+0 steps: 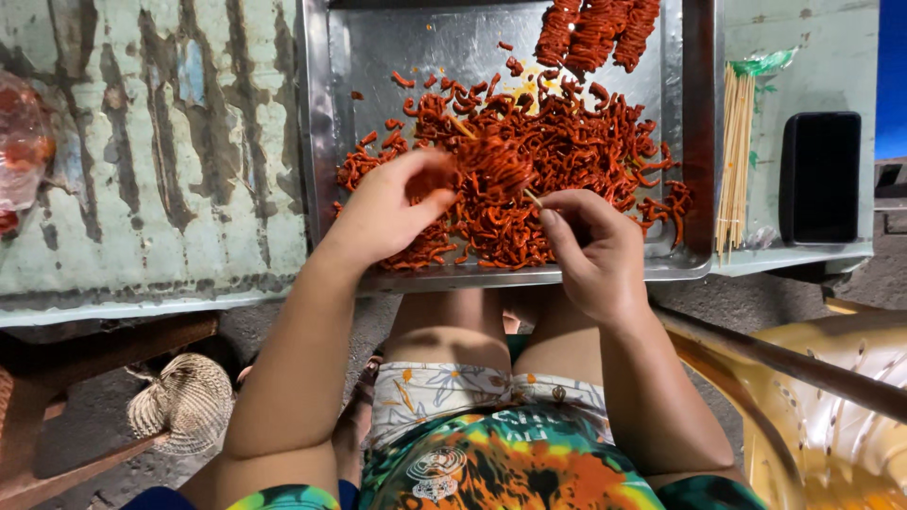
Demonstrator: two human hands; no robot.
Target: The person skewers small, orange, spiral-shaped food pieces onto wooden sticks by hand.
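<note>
Two hands meet at the centre of the frame, over our metal tray (321, 142). Our left hand (383, 212) pinches a clump of red strips (491, 165), fingers closed round it. Our right hand (595, 250) grips a thin wooden skewer (534, 198) between closed fingers, its tip in the clump. Loose red strips (567, 142) fill the tray. Spare skewers (735, 161) and a black phone (820, 178) lie on the surface (170, 142) at upper right.

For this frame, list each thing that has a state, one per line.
left hand: pinching red strips
right hand: grip closed on the skewer
skewer: partly loaded with strips
metal tray: holding loose strips, finished skewers at the back
spare sticks: bundled, unused
phone: screen dark
</note>
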